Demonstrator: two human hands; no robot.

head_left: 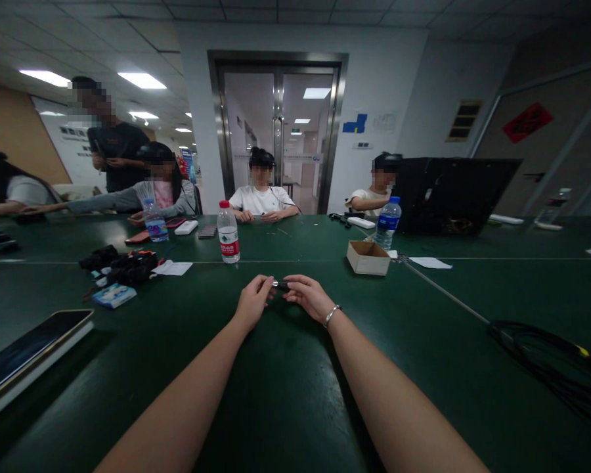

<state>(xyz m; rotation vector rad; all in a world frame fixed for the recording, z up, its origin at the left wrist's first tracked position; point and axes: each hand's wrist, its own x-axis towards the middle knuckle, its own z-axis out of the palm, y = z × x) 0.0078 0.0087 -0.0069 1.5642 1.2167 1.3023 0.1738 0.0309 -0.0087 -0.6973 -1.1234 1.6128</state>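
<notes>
Between my two hands, a little above or on the green table (295,368), is a small dark stick-like object with a shiny silver end (279,285); its exact kind cannot be made out. The fingers of my left hand (254,299) are closed on its silver end. My right hand (311,297), with a silver bracelet (331,316) at the wrist, pinches its black end. Fingertips hide parts of the object on both sides.
A red-capped water bottle (228,233) stands beyond my left hand. To the right are an open cardboard box (368,257), a blue-capped bottle (387,223) and coiled black cable (546,355). A phone (34,355) lies at left. Several people sit opposite.
</notes>
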